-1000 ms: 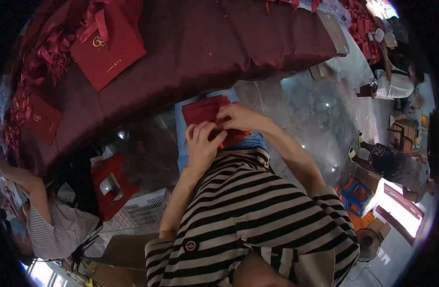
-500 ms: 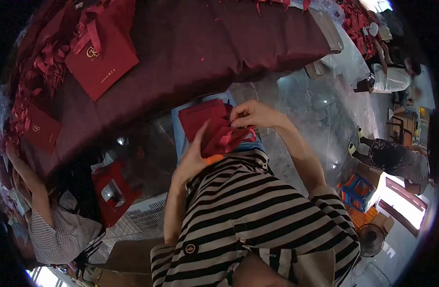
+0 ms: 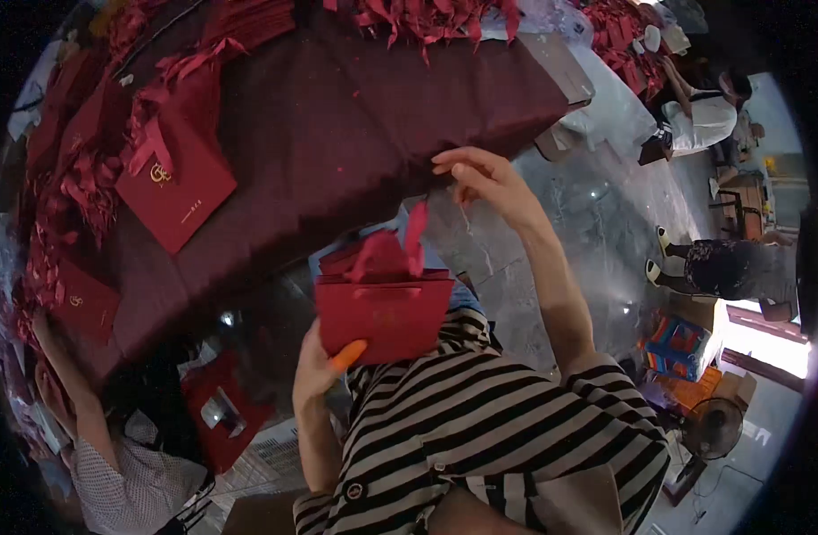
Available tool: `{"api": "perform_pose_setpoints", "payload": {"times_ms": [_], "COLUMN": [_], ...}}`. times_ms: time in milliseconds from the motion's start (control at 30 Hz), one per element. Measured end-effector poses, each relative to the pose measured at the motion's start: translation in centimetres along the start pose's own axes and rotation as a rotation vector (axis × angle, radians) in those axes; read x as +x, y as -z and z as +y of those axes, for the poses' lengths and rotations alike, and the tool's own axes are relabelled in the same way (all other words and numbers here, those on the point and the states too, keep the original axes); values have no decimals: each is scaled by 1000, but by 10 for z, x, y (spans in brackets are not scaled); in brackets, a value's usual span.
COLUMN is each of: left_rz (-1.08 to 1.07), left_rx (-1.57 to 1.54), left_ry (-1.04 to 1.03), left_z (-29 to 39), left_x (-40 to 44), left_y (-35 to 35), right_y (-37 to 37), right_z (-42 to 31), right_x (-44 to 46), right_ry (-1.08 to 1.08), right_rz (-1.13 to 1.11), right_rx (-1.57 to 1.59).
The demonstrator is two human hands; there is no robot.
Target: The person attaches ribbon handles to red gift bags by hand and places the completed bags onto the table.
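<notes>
A red paper gift bag [image 3: 384,316] with ribbon handles is upright in front of my striped shirt. My left hand [image 3: 314,364] grips its lower left side, with the thumb, in an orange finger cover [image 3: 348,355], against the front panel. A red ribbon [image 3: 415,239] stands up from the bag's top edge. Up and to the right of the bag, near the table edge, my right hand [image 3: 491,185] is raised in the air, apart from the ribbon. Its fingers are loosely bent and spread, with nothing visible in them.
Ahead is a table with a dark red cloth [image 3: 337,134]. Red bags with gold print [image 3: 181,183] and ribbon piles [image 3: 435,18] lie on it. Co-workers are at the left [image 3: 128,473] and far right [image 3: 698,120]. A fan [image 3: 714,428] stands at the lower right.
The bag has turned upright, its front panel now showing and its ribbon up. My right hand has left the bag and risen toward the table edge. My left hand has shifted to the bag's lower left.
</notes>
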State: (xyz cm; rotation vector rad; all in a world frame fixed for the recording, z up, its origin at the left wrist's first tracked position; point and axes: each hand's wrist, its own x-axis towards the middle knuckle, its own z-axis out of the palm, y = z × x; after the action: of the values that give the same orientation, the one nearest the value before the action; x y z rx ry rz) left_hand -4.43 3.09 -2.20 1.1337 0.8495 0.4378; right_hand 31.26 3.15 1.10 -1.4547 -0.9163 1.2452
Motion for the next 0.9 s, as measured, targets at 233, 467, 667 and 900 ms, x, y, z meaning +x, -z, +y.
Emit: {"api": "perform_pose_setpoints", "payload": {"times_ms": [233,467,667,900], "left_rz": [737,919,969,966], "left_rx": [-306,635,940,901], "left_ry": [-581,-655,-583,-663], "left_z": [78,111,102,108], "left_x": [-3,82,111,124], "left_y": [51,99,109,125], "right_y": [80,107,108,87], "right_z": [-26,-33,-40,-73], "right_x": [81,131,117,75], "right_ry": [711,807,804,740], "right_rz": [526,482,367,485], "right_rx": [-800,-1481,-1462,20]}}
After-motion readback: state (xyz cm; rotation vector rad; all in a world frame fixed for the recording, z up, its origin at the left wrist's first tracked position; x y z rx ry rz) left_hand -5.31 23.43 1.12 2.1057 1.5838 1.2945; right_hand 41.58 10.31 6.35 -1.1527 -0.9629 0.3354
